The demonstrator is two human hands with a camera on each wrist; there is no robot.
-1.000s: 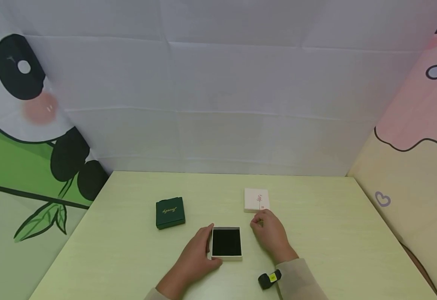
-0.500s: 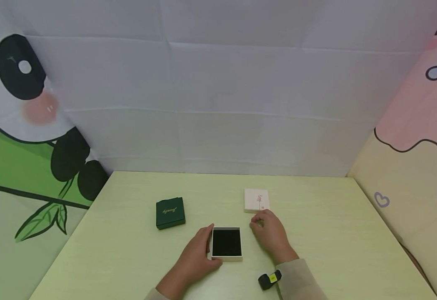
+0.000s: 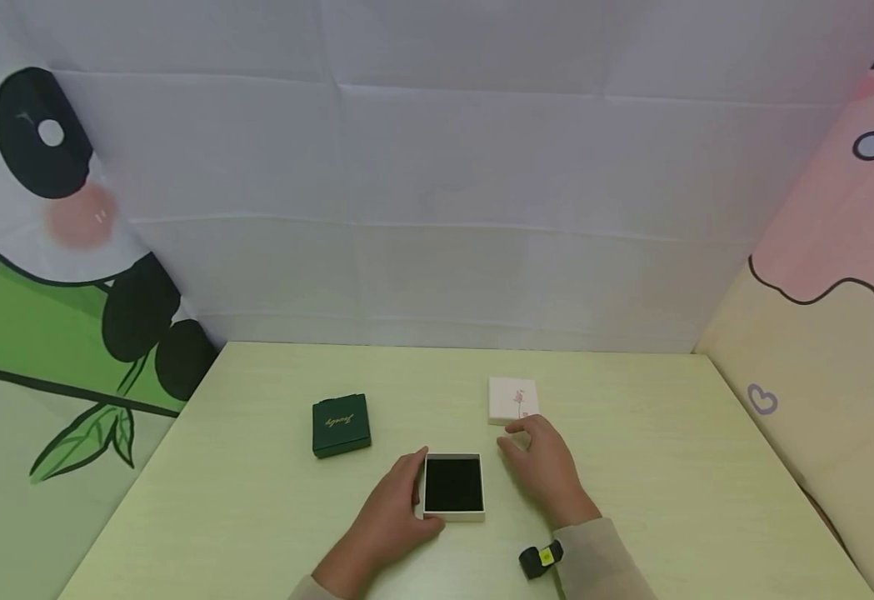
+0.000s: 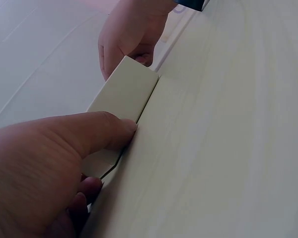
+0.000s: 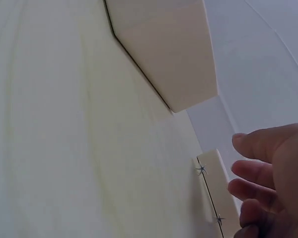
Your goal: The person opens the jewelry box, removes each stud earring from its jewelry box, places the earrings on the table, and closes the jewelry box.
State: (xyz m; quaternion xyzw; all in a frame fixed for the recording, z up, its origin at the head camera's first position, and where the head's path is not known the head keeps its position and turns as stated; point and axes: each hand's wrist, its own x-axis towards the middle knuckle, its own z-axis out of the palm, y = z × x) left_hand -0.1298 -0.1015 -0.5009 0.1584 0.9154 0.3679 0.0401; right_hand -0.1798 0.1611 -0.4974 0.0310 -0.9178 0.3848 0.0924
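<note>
My left hand [image 3: 392, 517] grips a small white square box [image 3: 454, 517] by its left side, thumb at the front wall. The box stands flat on the table, its top uncovered and a black lining [image 3: 453, 485] inside. In the left wrist view the thumb lies along the box wall [image 4: 126, 89]. My right hand [image 3: 545, 467] hovers right of the box, thumb and fingers apart with nothing between them. Just beyond its fingertips lies a flat white lid [image 3: 513, 398] with a pink flower print. Two tiny silvery star shapes [image 5: 201, 169] show along the lid's edge in the right wrist view.
A dark green box [image 3: 341, 425] with gold lettering sits at the left on the pale table [image 3: 257, 500]. A black strap device [image 3: 537, 560] is at the right cuff. White cloth [image 3: 437, 208] hangs behind the table, with cartoon-printed walls at both sides.
My right thumb and forefinger, close together before, have moved apart, and that hand has shifted very slightly. The left hand, the box and the lid stay in place.
</note>
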